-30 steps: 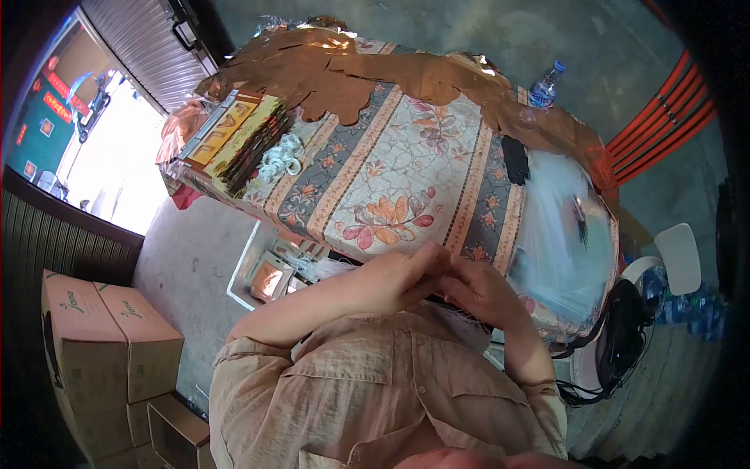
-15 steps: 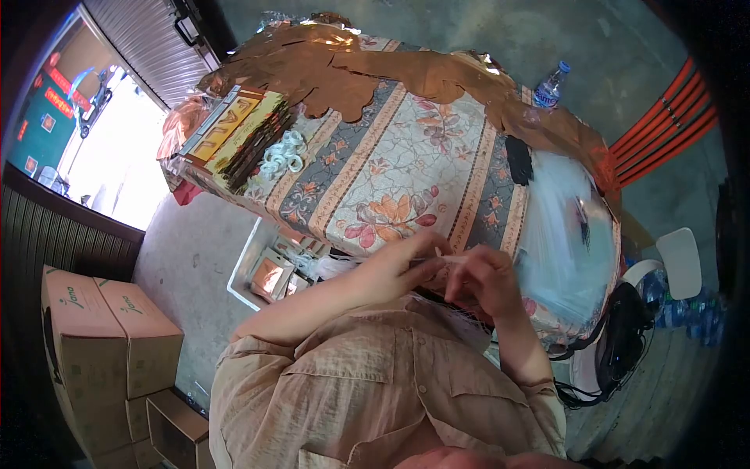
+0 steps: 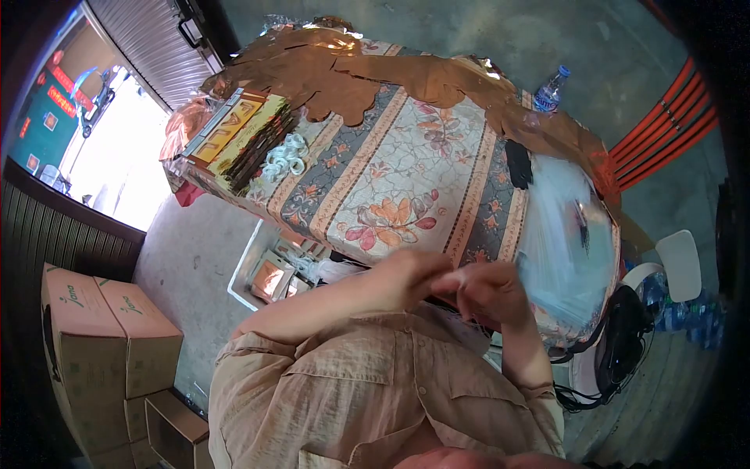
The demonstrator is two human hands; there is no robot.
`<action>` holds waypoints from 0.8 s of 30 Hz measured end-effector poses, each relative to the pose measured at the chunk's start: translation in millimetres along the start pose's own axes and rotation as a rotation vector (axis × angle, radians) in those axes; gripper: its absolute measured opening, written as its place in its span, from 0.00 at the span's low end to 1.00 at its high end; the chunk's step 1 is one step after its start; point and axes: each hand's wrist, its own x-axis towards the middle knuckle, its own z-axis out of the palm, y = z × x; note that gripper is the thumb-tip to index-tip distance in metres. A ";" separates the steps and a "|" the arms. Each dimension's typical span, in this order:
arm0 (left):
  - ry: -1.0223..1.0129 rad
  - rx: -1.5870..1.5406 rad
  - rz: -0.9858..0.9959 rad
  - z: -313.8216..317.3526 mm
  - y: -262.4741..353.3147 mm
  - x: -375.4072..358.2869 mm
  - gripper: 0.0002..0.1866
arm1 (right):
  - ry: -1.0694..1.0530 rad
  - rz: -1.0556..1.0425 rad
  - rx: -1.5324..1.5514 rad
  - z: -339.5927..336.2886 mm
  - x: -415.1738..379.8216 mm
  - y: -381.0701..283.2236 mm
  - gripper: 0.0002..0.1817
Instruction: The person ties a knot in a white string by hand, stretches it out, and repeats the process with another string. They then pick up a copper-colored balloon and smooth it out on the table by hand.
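Note:
My left hand (image 3: pixel 416 275) is at the near edge of the table, its fingers curled inward and slightly blurred. Close beside it, my right hand (image 3: pixel 494 291) has its fingers bent and pinched toward the left one. Whatever lies between the fingertips is too small or hidden to make out. Both hands are in front of the patterned tablecloth (image 3: pixel 375 184). To the right of my right hand lies a pile of clear plastic sleeves (image 3: pixel 558 258). A black strip-like item (image 3: pixel 519 162) rests at the pile's upper left.
Printed cards (image 3: pixel 234 141) and white coiled loops (image 3: pixel 285 158) lie at the table's left. Bronze foil (image 3: pixel 422 74) covers the far edge, near a water bottle (image 3: pixel 551 90). A white bin (image 3: pixel 244 270) stands below; cardboard boxes (image 3: pixel 117 328) and orange chairs (image 3: pixel 664 125) flank the table.
My left hand has turned and its fingers have dropped slightly toward my body. My right hand has rotated. The thin pale strand between my hands no longer shows.

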 end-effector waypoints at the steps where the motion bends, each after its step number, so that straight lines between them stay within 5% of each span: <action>1: -0.001 0.001 0.003 1.8 2.0 -1.1 0.06 | 0.184 -0.068 0.076 1.7 -0.2 -1.4 0.10; 2: -0.050 -0.098 -0.031 2.2 6.2 -1.7 0.06 | 0.185 -0.070 0.075 -2.8 3.4 1.9 0.10; 4: -0.054 -0.297 -0.033 2.9 3.0 -1.8 0.07 | 0.329 -0.407 -0.617 -17.2 12.6 11.6 0.11; 5: -0.049 -0.296 -0.031 0.7 2.5 -0.7 0.07 | 0.325 -0.409 -0.620 -18.4 8.6 8.5 0.11; 7: -0.030 -0.491 -0.269 -3.9 1.9 -0.4 0.06 | -0.170 -0.011 -0.241 -14.5 -4.9 -0.9 0.10; 8: 0.002 -0.219 -0.048 1.2 -7.9 0.8 0.06 | -0.171 -0.013 -0.241 -11.5 -6.5 -4.5 0.10; 10: -0.081 -0.220 -0.058 6.0 -2.5 -0.7 0.06 | 0.161 -0.041 0.042 -3.8 -7.7 -8.4 0.09; 11: -0.162 -0.221 -0.065 7.8 0.6 -1.5 0.07 | 0.164 -0.042 0.044 -5.0 -3.8 -2.6 0.09; 13: -0.160 -0.240 -0.049 6.0 4.5 0.4 0.07 | 0.432 -0.422 -0.541 -11.2 7.4 13.2 0.08; 14: -0.063 -0.251 -0.045 1.5 6.8 1.8 0.07 | 0.431 -0.423 -0.543 -14.1 4.9 14.0 0.08; 16: 0.037 -0.261 -0.045 0.1 3.6 3.1 0.08 | -0.125 -0.268 -0.452 -18.2 -4.3 16.2 0.08; 20: -0.055 -0.203 -0.038 3.0 2.8 2.9 0.07 | 0.114 -0.195 -0.005 -6.9 -6.9 2.2 0.07; 21: -0.161 -0.253 -0.098 3.1 6.5 1.9 0.07 | 0.235 -0.254 -0.231 -10.8 -0.9 7.7 0.08; 22: -0.029 -0.252 0.021 6.7 2.3 1.7 0.07 | 0.353 -0.309 -0.459 -12.9 2.2 10.7 0.08; 23: -0.026 -0.253 0.023 3.8 3.6 2.9 0.07 | 0.351 -0.309 -0.461 -14.1 0.3 8.2 0.08; 24: 0.016 -0.375 -0.077 -1.6 6.1 4.8 0.07 | 0.094 -0.188 -0.352 -15.8 -3.6 4.2 0.09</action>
